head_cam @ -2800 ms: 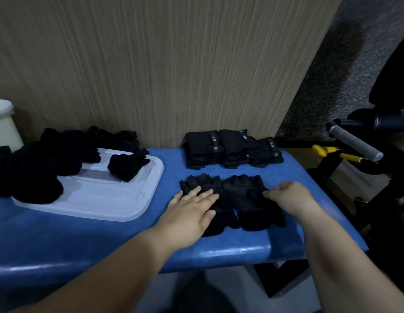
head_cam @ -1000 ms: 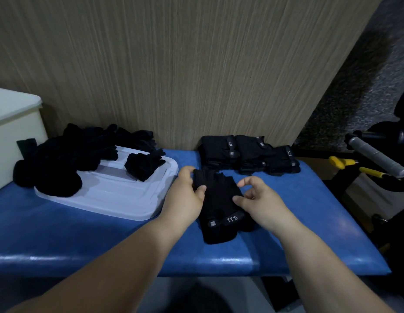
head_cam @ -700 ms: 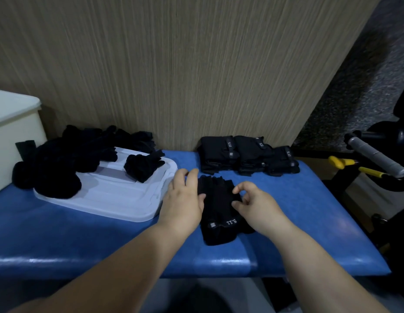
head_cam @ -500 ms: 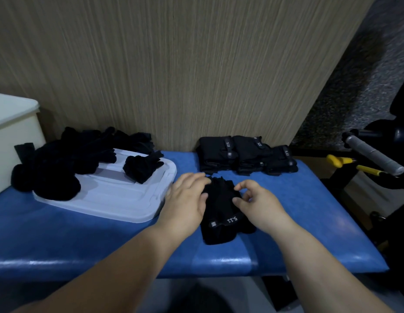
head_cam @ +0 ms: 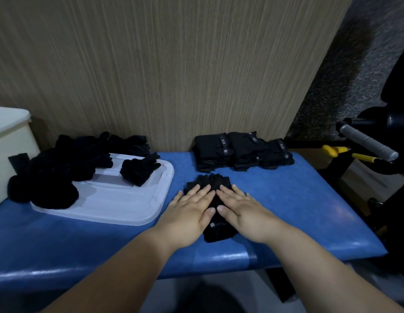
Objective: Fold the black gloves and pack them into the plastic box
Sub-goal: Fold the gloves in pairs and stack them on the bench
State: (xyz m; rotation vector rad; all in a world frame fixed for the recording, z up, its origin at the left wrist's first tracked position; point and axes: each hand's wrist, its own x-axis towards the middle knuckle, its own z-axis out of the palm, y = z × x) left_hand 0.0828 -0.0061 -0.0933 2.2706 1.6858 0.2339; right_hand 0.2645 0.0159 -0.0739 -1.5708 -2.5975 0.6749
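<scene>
Pressing flat side by side, the left hand (head_cam: 189, 214) and right hand (head_cam: 243, 212) lay on the folded gloves (head_cam: 215, 186) near the bench's (head_cam: 286, 199) front edge

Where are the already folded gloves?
In the head view, the folded gloves sit on the blue bench, against the wall, right of the white lid.
</scene>
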